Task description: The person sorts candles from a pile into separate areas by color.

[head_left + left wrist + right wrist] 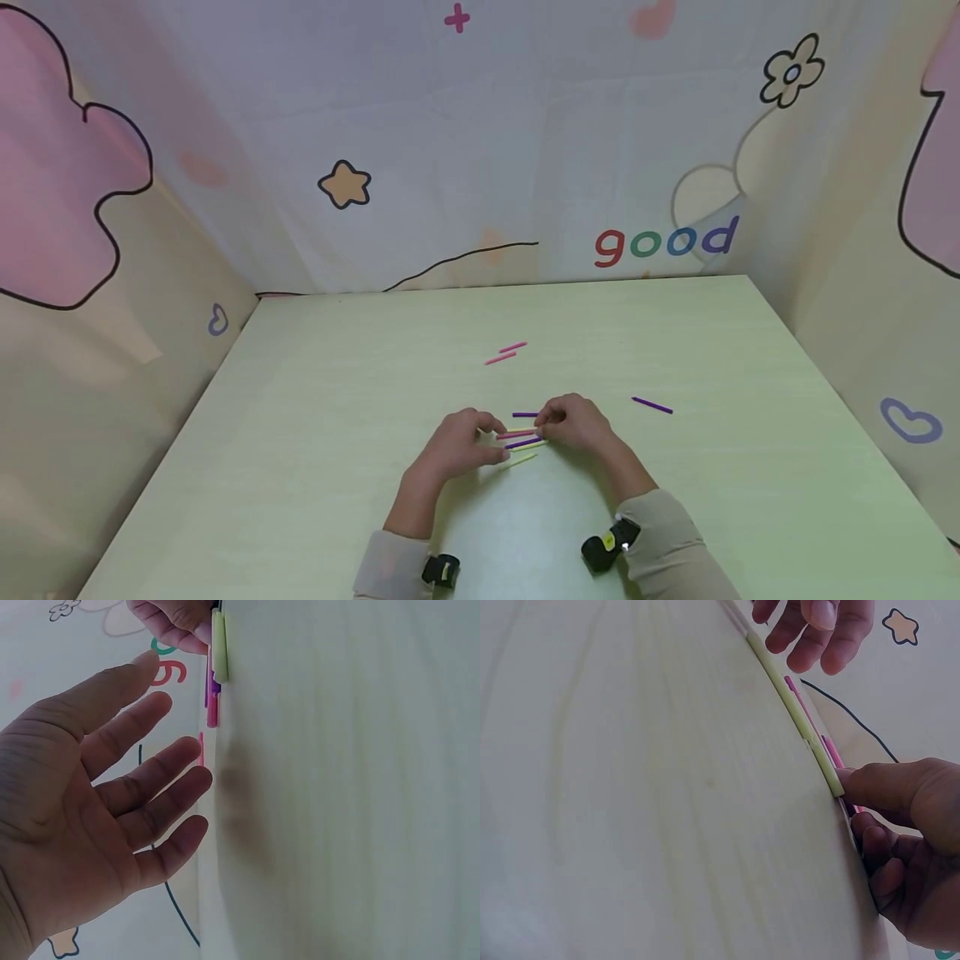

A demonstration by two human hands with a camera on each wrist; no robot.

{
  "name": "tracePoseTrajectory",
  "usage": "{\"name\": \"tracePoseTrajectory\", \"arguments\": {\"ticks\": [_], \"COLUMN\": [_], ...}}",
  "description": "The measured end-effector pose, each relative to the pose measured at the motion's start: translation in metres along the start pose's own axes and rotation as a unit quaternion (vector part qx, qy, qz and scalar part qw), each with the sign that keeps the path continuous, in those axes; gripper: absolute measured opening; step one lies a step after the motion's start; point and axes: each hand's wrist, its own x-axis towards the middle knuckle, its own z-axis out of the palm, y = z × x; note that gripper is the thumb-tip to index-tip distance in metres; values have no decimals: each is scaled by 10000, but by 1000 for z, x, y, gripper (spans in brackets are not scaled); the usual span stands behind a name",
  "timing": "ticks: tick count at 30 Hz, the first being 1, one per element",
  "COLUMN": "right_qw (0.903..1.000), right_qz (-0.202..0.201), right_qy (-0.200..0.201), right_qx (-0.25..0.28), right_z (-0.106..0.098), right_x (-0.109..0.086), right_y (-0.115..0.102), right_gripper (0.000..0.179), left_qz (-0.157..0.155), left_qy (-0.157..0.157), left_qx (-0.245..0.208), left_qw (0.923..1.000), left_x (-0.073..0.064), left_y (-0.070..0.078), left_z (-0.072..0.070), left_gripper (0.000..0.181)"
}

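Between the two hands lies a loose group of thin, short coloured sticks, with a pink stick [516, 434], a purple stick [522, 442] and yellow-green ones among them. My right hand [576, 423] pinches at the right ends of the group, its thumb [889, 787] against the end of a yellow-green stick [825, 765] and its other fingers curled. At the left ends, my left hand [467, 442] holds nothing, and its fingers [154, 791] are spread and gently bent. One yellow-green stick [519, 461] lies just in front of the group.
Two pink sticks [501, 358] lie farther back on the pale table [337, 375]. A single purple stick [652, 405] rests to the right, and another purple stick [524, 414] lies behind the group. A printed cloth [450, 108] stands along the back and sides.
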Motion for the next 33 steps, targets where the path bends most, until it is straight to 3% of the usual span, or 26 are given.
{"name": "tracePoseTrajectory", "arguments": {"ticks": [10,33], "right_qw": [10000,9989], "right_qz": [-26,-425], "right_qy": [-9,54], "right_qx": [73,182], "right_z": [1,-3], "right_x": [1,-2], "right_y": [3,3], "right_gripper": [5,4], "left_qz": [-7,-335], "left_qy": [-120,74], "left_qx": [-22,77], "left_qw": [9999,9994], "left_x": [5,19], "left_y": [-2,-3], "left_z": [4,17], "left_gripper": [20,8]}}
